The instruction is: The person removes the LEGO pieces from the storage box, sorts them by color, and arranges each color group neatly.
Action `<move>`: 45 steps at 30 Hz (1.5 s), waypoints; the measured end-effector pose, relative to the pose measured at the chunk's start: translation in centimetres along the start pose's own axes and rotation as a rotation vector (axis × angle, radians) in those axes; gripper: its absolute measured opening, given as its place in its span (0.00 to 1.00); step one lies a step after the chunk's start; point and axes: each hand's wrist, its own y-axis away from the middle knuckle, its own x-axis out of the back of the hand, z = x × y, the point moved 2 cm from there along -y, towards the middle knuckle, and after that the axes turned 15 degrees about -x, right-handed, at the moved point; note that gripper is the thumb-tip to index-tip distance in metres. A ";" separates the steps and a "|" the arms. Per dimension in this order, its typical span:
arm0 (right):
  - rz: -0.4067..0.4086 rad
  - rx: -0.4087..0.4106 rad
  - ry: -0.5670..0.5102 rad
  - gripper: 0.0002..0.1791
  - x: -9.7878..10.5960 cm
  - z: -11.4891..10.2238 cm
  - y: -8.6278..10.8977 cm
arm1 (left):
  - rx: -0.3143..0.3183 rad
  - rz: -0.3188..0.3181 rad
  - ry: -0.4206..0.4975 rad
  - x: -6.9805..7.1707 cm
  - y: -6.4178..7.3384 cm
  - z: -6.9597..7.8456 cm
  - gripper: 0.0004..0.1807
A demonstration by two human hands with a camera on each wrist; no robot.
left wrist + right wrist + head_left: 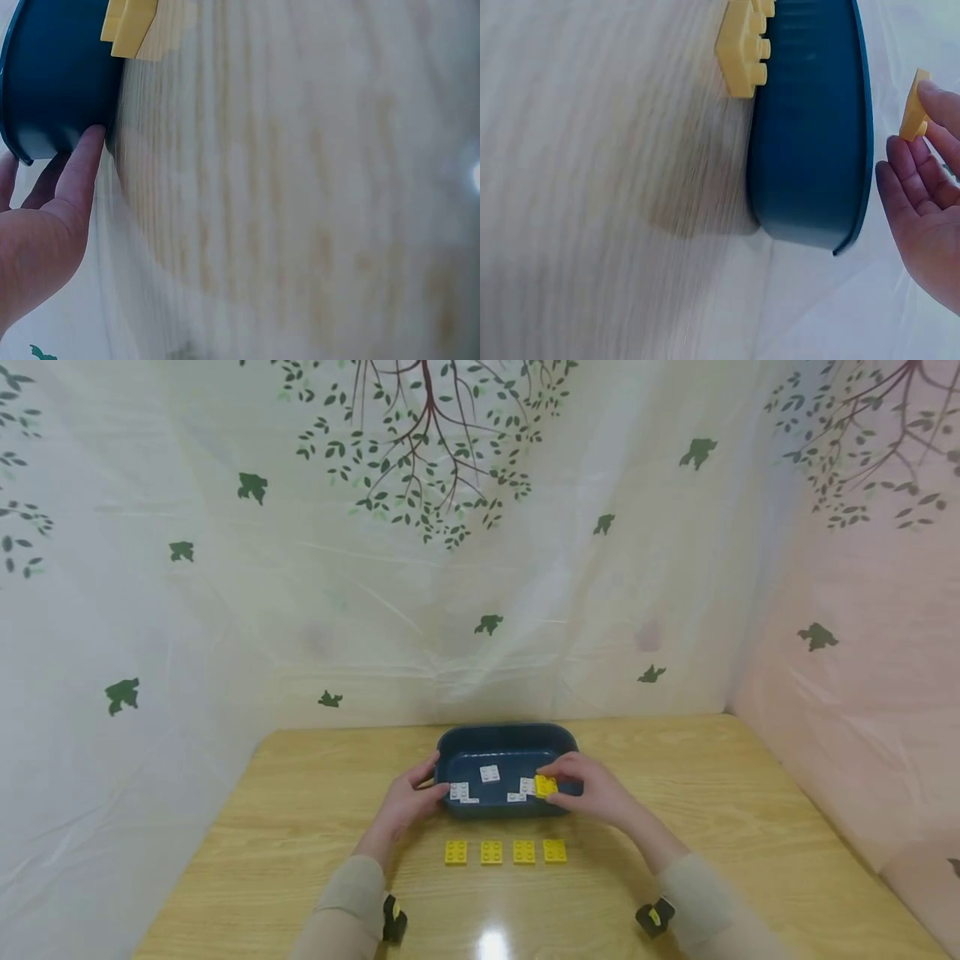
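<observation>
A dark blue tub (510,808) stands at the far side of the table, with several white bricks (490,774) in it. My left hand (408,797) rests against the tub's left end; in the left wrist view its fairly straight fingers (81,169) touch the outer wall. Above the right part of the tub, my right hand (596,789) pinches a yellow building brick (546,787) between thumb and fingers. The right wrist view shows this brick (914,106) higher than the tub's rim. A row of several yellow bricks (491,852) lies on the table in front of the tub.
The wooden table (337,760) meets a pale curtain (360,635) printed with leaves and branches, just behind the tub. Similar sheets hang along the left and right sides. Dark wrist devices (656,917) sit below the sleeves.
</observation>
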 end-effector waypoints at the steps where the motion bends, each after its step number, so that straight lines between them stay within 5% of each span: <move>1: -0.003 -0.002 -0.002 0.20 0.2 0.1 0.3 | 0.003 -0.001 -0.001 0.0 0.0 0.0 0.36; 11: -0.015 0.058 -0.028 0.17 1.1 1.4 3.3 | 0.011 -0.004 -0.001 -0.2 0.3 0.0 0.36; 18: -0.020 0.026 -0.032 0.18 1.5 2.0 4.9 | 0.005 0.003 0.002 -0.2 0.5 0.1 0.36; 30: -0.057 0.126 -0.039 0.16 1.1 3.8 6.4 | 0.000 -0.004 0.034 -0.3 0.7 0.2 0.36; 45: -0.136 0.004 0.038 0.16 -0.3 6.0 6.7 | -0.020 -0.008 0.021 -0.4 1.1 0.5 0.36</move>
